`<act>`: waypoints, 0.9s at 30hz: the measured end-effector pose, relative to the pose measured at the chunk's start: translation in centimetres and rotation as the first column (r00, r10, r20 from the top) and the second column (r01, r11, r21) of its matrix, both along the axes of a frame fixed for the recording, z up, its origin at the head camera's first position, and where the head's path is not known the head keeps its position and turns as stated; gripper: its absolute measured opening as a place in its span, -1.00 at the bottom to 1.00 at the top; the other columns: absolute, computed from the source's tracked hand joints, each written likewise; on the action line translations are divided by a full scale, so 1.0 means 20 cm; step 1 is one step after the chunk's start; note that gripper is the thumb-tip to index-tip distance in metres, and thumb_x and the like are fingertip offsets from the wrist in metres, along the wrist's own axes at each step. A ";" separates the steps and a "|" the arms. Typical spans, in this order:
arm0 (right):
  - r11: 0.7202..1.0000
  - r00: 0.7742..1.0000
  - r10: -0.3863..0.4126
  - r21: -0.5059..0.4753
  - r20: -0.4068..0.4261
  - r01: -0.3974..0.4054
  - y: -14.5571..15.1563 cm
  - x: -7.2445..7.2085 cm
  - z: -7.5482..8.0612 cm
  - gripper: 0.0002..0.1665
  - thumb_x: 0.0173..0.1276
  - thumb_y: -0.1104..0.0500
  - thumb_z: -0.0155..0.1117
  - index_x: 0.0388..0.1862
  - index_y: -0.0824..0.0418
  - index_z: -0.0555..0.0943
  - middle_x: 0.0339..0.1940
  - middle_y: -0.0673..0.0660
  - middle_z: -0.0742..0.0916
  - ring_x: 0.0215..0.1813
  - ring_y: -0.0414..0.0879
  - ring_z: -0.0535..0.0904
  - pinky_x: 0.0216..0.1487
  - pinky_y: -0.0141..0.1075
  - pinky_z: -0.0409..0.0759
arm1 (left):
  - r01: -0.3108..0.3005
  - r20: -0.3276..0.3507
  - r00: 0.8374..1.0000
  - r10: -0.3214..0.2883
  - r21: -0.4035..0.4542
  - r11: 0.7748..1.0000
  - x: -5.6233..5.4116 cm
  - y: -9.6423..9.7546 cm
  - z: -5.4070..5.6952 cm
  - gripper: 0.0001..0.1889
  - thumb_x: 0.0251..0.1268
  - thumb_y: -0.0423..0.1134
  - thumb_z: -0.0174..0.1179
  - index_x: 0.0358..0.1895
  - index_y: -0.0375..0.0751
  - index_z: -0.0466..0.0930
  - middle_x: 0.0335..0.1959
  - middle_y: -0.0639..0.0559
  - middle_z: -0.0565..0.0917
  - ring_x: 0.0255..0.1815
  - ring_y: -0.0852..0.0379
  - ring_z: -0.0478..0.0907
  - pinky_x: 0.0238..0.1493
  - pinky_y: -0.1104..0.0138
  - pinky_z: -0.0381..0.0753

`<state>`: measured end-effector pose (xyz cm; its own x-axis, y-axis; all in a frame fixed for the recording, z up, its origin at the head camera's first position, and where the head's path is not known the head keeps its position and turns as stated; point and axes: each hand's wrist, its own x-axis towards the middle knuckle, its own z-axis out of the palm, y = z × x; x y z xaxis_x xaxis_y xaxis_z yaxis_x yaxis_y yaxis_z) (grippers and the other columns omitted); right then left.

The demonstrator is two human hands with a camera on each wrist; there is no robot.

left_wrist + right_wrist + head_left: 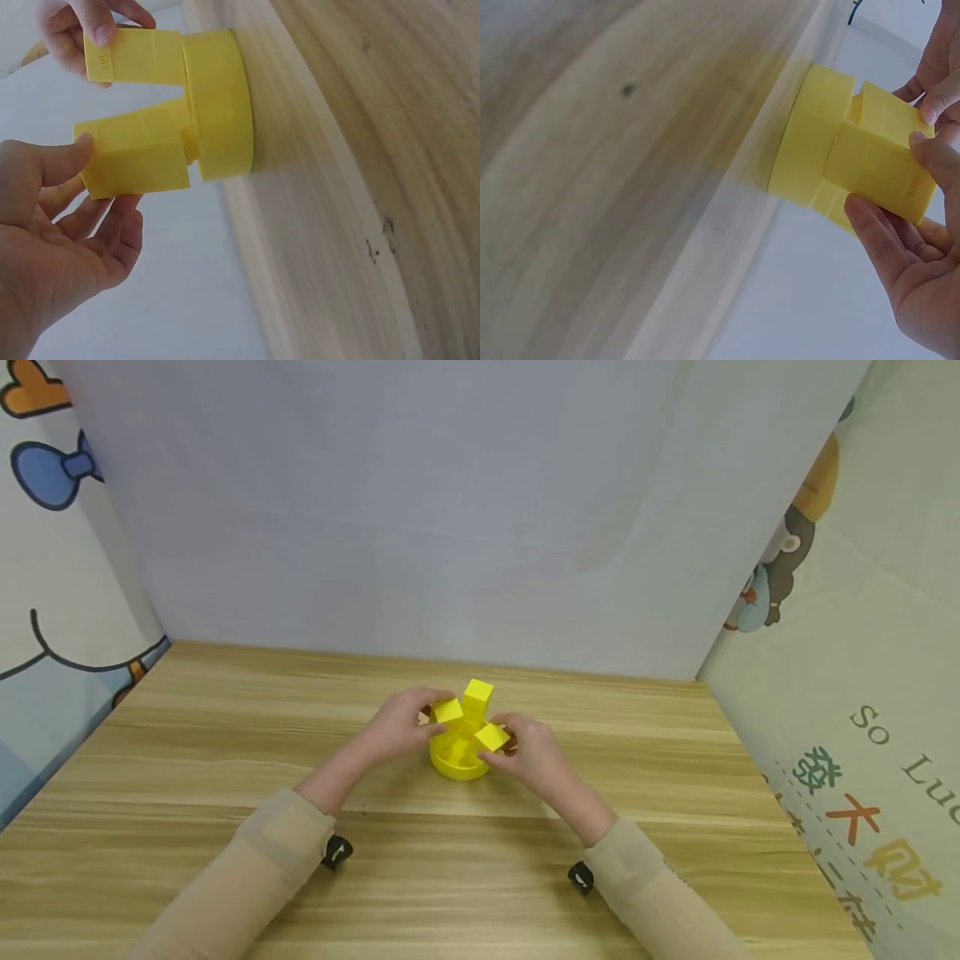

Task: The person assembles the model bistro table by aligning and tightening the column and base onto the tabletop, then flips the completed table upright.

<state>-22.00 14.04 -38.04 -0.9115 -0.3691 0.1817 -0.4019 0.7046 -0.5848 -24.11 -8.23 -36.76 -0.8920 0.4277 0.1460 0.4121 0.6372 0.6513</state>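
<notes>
A round yellow base (459, 770) stands on the wooden table, with three yellow rectangular blocks rising around its rim. My left hand (397, 722) pinches the upper end of the left block (447, 711) between thumb and fingers. On the other side, the right hand (531, 755) grips the top of the right block (492, 737), which carries small raised marks in the right wrist view. Behind them the third block (477, 697) stands upright, untouched by either hand. The left wrist view shows the lower end of the left block (139, 154) right at the base's rim (223, 105), slightly tilted.
Wood-grain tabletop (465, 877) spreads around the base. A pale cloth backdrop (450, 527) hangs behind it, with printed sheets (862, 652) at both sides. Black wrist devices (337, 852) sit at both sleeve cuffs.
</notes>
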 end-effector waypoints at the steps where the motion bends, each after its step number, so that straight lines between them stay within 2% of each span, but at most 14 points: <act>1: 1.000 1.000 -0.001 0.003 -0.002 0.001 0.00 0.00 0.00 -0.45 0.12 0.11 0.45 0.04 0.34 0.55 -0.16 0.20 0.70 -0.26 -0.05 0.65 -0.30 -0.42 0.64 | 0.008 0.003 1.000 -0.008 -0.003 1.000 0.00 0.00 0.00 -0.52 0.23 -0.36 0.23 0.24 -0.33 0.42 0.16 -0.21 0.53 -0.02 -0.04 0.53 0.05 0.14 0.55; 8: 1.000 1.000 -0.002 0.003 -0.013 0.002 0.00 0.00 -0.01 -0.46 0.12 0.12 0.46 0.03 0.33 0.55 -0.18 0.19 0.70 -0.28 -0.07 0.65 -0.31 -0.40 0.64 | 0.126 -0.004 0.992 -0.126 -0.033 0.991 -0.02 -0.01 0.00 -0.54 0.23 -0.54 0.13 0.22 -0.26 0.45 0.20 -0.15 0.51 0.19 -0.10 0.45 0.14 0.05 0.50; 11: 1.000 1.000 0.003 0.003 -0.022 -0.003 0.00 0.00 -0.01 -0.46 0.12 0.12 0.46 0.03 0.33 0.55 -0.19 0.20 0.70 -0.29 -0.06 0.65 -0.31 -0.40 0.64 | 0.153 0.015 0.988 -0.153 -0.026 0.988 -0.02 -0.01 0.00 -0.54 0.24 -0.55 0.11 0.22 -0.22 0.45 0.23 -0.13 0.49 0.24 -0.11 0.41 0.17 0.02 0.47; 14: 1.000 1.000 0.008 0.003 -0.025 -0.008 0.00 0.00 -0.01 -0.46 0.12 0.12 0.46 0.03 0.34 0.55 -0.18 0.21 0.70 -0.29 -0.05 0.65 -0.31 -0.40 0.64 | 0.156 0.033 0.987 -0.155 -0.017 0.988 -0.03 -0.02 -0.01 -0.50 0.24 -0.46 0.17 0.28 -0.22 0.40 0.26 -0.14 0.45 0.25 -0.12 0.39 0.19 -0.01 0.44; 16: 1.000 1.000 0.009 0.003 -0.025 -0.008 0.00 0.00 -0.01 -0.46 0.12 0.12 0.46 0.03 0.34 0.55 -0.17 0.21 0.70 -0.29 -0.04 0.66 -0.31 -0.39 0.64 | 0.126 0.051 0.991 -0.126 0.005 0.992 -0.02 -0.02 -0.02 -0.44 0.22 -0.34 0.24 0.32 -0.22 0.34 0.27 -0.14 0.44 0.24 -0.13 0.39 0.19 -0.02 0.43; 19: 1.000 1.000 0.007 0.003 -0.029 -0.007 0.00 0.00 -0.01 -0.46 0.12 0.12 0.46 0.04 0.35 0.55 -0.16 0.22 0.70 -0.29 -0.04 0.66 -0.31 -0.39 0.64 | 0.016 0.076 0.997 -0.019 0.039 0.999 -0.02 0.00 -0.04 -0.33 0.14 -0.10 0.34 0.31 -0.23 0.34 0.20 -0.14 0.47 0.16 -0.10 0.43 0.13 0.03 0.48; 23: 1.000 0.999 0.010 -0.001 -0.041 -0.010 0.00 0.00 -0.01 -0.45 0.10 0.13 0.47 0.03 0.36 0.55 -0.19 0.22 0.71 -0.30 -0.03 0.67 -0.33 -0.40 0.64 | -0.150 0.086 0.986 0.141 0.113 0.982 -0.01 0.03 -0.05 -0.36 0.07 0.09 0.35 0.09 -0.29 0.44 -0.08 -0.11 0.53 -0.10 -0.02 0.46 -0.09 0.20 0.53; 27: 1.000 0.999 0.014 -0.015 -0.040 -0.014 0.00 0.00 -0.01 -0.45 0.09 0.15 0.47 0.03 0.37 0.55 -0.19 0.23 0.71 -0.30 -0.01 0.67 -0.33 -0.41 0.64 | -0.220 0.066 0.975 0.213 0.146 0.964 0.00 0.05 -0.05 -0.45 0.01 0.10 0.38 -0.14 -0.27 0.45 -0.31 -0.08 0.49 -0.30 0.04 0.40 -0.30 0.29 0.45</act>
